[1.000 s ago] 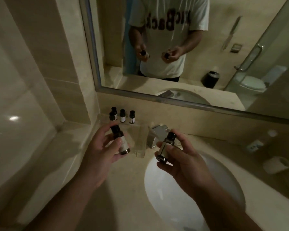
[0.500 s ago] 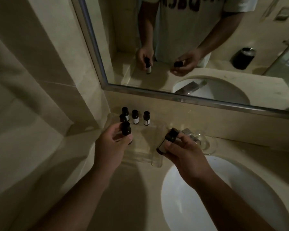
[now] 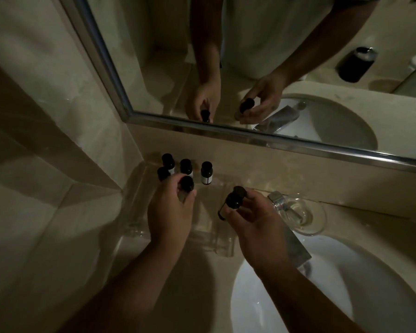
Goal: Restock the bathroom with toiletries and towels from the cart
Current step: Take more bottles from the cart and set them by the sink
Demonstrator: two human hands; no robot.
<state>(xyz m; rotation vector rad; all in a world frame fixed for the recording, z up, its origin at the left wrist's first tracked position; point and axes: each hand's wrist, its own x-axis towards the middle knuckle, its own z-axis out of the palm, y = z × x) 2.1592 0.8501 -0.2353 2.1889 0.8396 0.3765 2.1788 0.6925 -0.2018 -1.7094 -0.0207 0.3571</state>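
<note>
Several small dark toiletry bottles (image 3: 206, 173) with black caps and white labels stand in the back left corner of a clear tray (image 3: 222, 243) on the marble counter. My left hand (image 3: 169, 212) grips another dark bottle (image 3: 186, 184) upright, low over the tray just in front of the standing ones. My right hand (image 3: 255, 224) holds a second dark bottle (image 3: 233, 201) tilted, cap up, above the tray's right side. The bottom of the left bottle is hidden by my fingers.
A white sink basin (image 3: 346, 284) lies at the right with a chrome faucet (image 3: 296, 241) behind it. Beside the faucet sits a clear glass dish (image 3: 318, 218). A framed mirror (image 3: 250, 137) runs above the counter. Marble walls close in on the left.
Both hands have moved forward and down toward the tray. The left bottle has gone from tilted to upright near the standing bottles. The view has tipped downward.
</note>
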